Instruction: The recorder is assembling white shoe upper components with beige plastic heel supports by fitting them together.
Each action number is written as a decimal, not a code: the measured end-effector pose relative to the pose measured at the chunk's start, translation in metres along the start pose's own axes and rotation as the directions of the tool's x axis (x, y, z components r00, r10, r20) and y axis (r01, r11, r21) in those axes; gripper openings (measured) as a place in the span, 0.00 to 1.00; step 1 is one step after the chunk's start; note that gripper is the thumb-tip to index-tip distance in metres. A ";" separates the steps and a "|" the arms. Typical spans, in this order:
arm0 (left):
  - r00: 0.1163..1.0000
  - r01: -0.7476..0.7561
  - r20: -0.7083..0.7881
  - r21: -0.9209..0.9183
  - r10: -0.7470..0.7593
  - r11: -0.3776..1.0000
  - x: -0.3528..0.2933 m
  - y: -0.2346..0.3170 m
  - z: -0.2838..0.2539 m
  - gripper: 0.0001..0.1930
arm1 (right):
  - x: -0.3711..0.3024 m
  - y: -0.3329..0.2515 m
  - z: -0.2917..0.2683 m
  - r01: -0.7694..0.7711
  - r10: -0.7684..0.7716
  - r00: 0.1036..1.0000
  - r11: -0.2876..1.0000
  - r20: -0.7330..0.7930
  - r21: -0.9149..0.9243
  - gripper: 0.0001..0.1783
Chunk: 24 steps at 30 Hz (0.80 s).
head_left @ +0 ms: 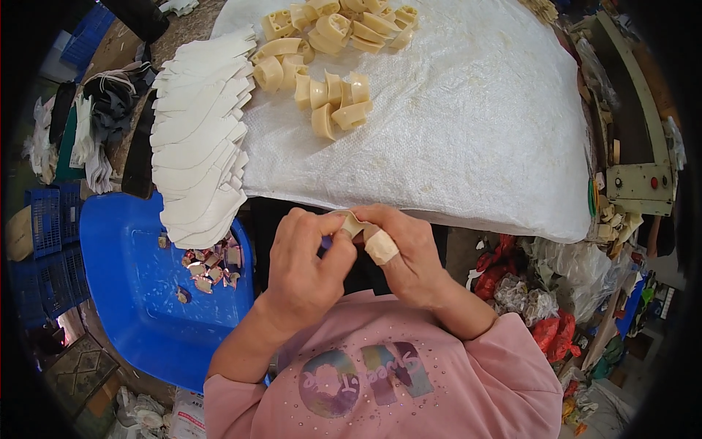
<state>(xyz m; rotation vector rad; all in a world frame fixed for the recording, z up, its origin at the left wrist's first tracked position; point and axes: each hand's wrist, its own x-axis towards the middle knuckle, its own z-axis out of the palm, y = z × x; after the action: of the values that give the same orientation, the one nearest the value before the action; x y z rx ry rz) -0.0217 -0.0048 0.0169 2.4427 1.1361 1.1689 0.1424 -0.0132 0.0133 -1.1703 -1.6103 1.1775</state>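
Note:
My left hand (301, 256) and my right hand (411, 249) meet in front of my chest, just below the near edge of the white table cover. Between them they pinch a small cream curved piece (352, 224), mostly hidden by the fingers; it resembles the beige heels on the table. Beige tape (381, 247) wraps my right thumb. Beyond my hands lies a pile of glossy beige shoe heels (334, 29), with a few nearer ones (352, 115) grouped apart. To the left, thin white cut-out pieces (197, 139) overlap in a long fanned row.
At lower left stands a blue plastic tub (131, 293) with several shiny purplish and beige pieces (210, 265) inside. Blue crates (55, 282) are stacked farther left. On the right are a machine with a control panel (642, 181), plastic bags (585, 271) and red bags (553, 333).

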 end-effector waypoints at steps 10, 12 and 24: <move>0.993 0.080 -0.024 -0.607 -0.119 0.791 -0.008 -0.006 0.003 0.11 | 0.035 0.014 -0.036 -0.375 0.109 0.862 0.795 0.496 0.476 0.26; 0.997 0.048 -0.016 -0.568 -0.070 0.822 -0.007 -0.006 0.004 0.11 | 0.034 0.015 -0.033 -0.323 0.085 0.876 0.835 0.476 0.446 0.26; 0.831 0.366 0.000 -0.754 -0.557 0.546 -0.001 0.003 0.010 0.08 | 0.029 0.023 -0.011 0.005 -0.027 0.998 0.943 0.060 0.334 0.16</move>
<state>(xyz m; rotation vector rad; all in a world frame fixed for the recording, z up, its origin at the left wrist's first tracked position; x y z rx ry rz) -0.0134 -0.0058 0.0111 1.2971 1.0020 1.3934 0.1505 0.0206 -0.0037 -0.9069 -1.3931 1.4243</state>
